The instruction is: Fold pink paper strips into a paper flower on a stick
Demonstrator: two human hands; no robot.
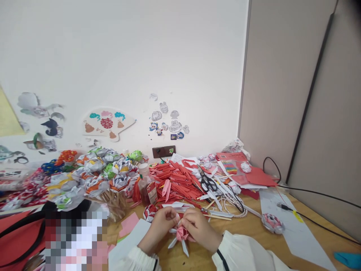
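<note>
A small folded paper flower (182, 233), pink at its centre with white pointed strips sticking out below, is held just above the wooden table (175, 261). My left hand (163, 225) pinches its upper left side, near the white paper. From the right, my right hand (199, 227) grips the flower's top with thumb and fingers together. Both sets of fingertips almost meet over the flower and hide part of it. Directly behind my hands lies a heap of folded red paper strips (180, 180).
Black scissors (207, 180) lie on the heap, beside a bead string (235, 209). A glass bottle (144, 177) stands left of it. Many paper flowers (96, 165) fill the left side. One finished pink-and-white flower (273, 223) and a black cable (318, 224) are at right.
</note>
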